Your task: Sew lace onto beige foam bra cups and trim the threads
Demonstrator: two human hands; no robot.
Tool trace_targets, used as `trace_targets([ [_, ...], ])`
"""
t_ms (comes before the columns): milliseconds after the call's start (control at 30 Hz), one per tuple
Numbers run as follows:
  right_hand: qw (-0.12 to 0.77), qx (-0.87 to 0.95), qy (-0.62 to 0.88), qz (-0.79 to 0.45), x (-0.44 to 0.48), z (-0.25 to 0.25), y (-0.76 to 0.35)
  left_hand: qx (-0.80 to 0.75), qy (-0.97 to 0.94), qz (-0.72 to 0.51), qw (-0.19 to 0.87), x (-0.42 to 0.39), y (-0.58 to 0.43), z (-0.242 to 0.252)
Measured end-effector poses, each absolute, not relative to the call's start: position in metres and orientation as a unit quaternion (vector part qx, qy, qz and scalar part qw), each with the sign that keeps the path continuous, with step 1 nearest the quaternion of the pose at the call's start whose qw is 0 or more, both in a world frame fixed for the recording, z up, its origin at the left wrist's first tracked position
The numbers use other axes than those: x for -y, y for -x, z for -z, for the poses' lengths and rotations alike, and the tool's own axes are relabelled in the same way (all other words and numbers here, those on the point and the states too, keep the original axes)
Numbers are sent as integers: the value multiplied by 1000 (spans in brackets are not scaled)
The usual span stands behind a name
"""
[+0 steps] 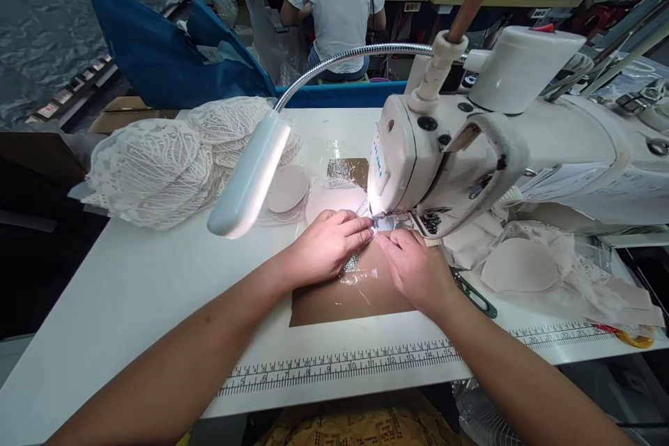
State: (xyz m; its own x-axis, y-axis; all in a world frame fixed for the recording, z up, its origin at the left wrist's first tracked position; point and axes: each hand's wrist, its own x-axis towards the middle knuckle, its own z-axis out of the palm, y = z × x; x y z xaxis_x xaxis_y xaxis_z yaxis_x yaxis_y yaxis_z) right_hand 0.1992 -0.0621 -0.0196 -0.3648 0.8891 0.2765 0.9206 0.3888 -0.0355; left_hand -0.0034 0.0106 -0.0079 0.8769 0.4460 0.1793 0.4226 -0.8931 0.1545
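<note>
A pale pink cup-shaped fabric piece [334, 203] with lace at its edge lies under the head of a white sewing machine [400, 153]. My left hand [334, 240] is closed, fingers together, pressing the piece's near edge just left of the needle area. Close to the right of the needle, my right hand [418, 265] is closed in a pinch; whatever lies between its fingertips is hidden. Both hands rest over a brown sheet [334, 303] with shiny clear tape on the table. The needle tip itself is too small to make out.
A lit lamp [251, 174] hangs over the left side. Lace bundles [151, 171] and a round pad [287, 188] lie left. Another cup [520, 265], lace scraps and a dark green tool [475, 296] lie right. A ruler strip [366, 362] runs along the front. A person [337, 0] sits beyond.
</note>
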Motion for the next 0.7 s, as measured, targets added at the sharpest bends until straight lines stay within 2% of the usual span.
trace_targets([
  [433,154,816,557,2,61,20,-204,-251,-959,-125,45,-15,3,7],
  [600,177,814,553,4,62,20,-207,-277,-957,-80,17,-7,5,-7],
  [700,199,810,550,37,63,21,-211,-293,-954,-40,40,3,7,-20],
])
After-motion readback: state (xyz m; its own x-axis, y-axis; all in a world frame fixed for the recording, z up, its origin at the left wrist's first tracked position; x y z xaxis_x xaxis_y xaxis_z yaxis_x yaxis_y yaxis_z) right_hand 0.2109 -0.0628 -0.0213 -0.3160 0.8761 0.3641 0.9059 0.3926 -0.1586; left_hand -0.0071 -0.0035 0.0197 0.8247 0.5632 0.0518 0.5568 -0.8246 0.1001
